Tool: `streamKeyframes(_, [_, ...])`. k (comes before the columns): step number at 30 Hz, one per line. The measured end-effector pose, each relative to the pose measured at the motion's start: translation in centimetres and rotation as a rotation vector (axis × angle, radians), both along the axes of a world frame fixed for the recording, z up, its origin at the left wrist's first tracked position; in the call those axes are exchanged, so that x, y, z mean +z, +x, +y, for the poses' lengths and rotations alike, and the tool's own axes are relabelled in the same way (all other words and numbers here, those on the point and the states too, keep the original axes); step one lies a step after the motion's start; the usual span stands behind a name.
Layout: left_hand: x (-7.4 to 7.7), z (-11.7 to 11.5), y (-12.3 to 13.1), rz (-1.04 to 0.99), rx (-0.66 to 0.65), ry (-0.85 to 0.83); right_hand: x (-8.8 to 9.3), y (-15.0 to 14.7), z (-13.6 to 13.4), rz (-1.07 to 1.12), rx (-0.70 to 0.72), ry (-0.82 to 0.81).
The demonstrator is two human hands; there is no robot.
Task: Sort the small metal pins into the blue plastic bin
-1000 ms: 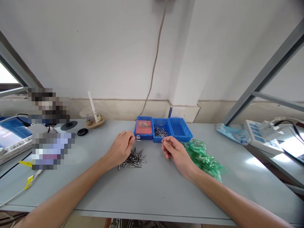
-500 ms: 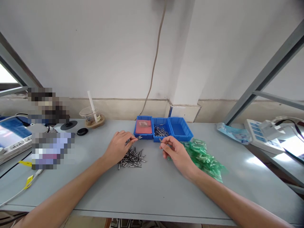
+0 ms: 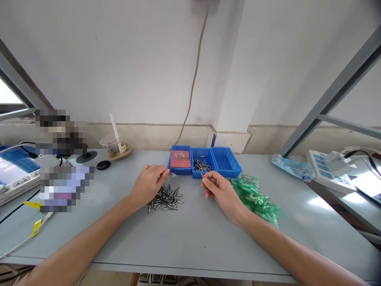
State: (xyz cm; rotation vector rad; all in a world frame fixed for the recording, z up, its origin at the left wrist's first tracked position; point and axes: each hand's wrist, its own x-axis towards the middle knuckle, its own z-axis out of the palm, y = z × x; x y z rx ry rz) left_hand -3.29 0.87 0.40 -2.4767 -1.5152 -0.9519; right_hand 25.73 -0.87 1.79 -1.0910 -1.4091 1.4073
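Observation:
A pile of small metal pins point(image 3: 166, 198) lies on the grey table, partly under my left hand point(image 3: 150, 180). That hand has its fingers curled together; what they hold, if anything, is hidden. Just beyond its fingertips a few pins point(image 3: 173, 174) lie apart from the pile. My right hand point(image 3: 216, 186) pinches a small metal pin point(image 3: 202, 174) between thumb and forefinger, in front of the middle blue bin point(image 3: 198, 174). More metal pins point(image 3: 202, 163) are inside that bin. The left blue bin point(image 3: 180, 171) holds a reddish piece point(image 3: 180, 159).
The right blue bin point(image 3: 226, 161) adjoins the others. Green plastic bags point(image 3: 257, 200) lie beside my right forearm. Farther right are a blue packet point(image 3: 293, 167) and a power strip point(image 3: 330, 172). A black disc point(image 3: 103, 165) and clear cup point(image 3: 111, 143) stand back left.
The pins at my left fingertips now show more clearly beyond them, and the fingers have drawn slightly left. My right hand has barely shifted, with the pin still in its pinch.

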Motion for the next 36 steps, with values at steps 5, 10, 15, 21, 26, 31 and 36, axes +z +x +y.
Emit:
streamKeyframes(5, [0.07, -0.07, 0.03, 0.027, 0.021, -0.012, 0.13, -0.02, -0.09, 0.031, 0.017, -0.038])
streamKeyframes(10, [0.32, -0.25, 0.13, 0.006, 0.003, -0.029, 0.14, -0.03, -0.08, 0.081, 0.039, -0.062])
streamKeyframes(15, [0.77, -0.46, 0.34, -0.034, -0.005, -0.083, 0.08, -0.02, -0.01, 0.096, 0.005, -0.064])
streamKeyframes(21, [0.76, -0.51, 0.34, -0.045, -0.028, -0.128, 0.01, 0.11, 0.13, 0.010, -0.013, -0.006])
streamKeyframes(26, [0.57, -0.37, 0.37, -0.028, -0.048, -0.120, -0.05, 0.15, 0.02, -0.141, -0.041, 0.163])
streamKeyframes(31, [0.45, -0.29, 0.41, -0.017, -0.041, -0.120, -0.13, 0.17, -0.06, -0.169, -0.030, 0.221])
streamKeyframes(36, [0.15, -0.14, 0.36, -0.026, -0.030, -0.097, 0.24, 0.18, -0.20, -0.148, 0.004, 0.164])
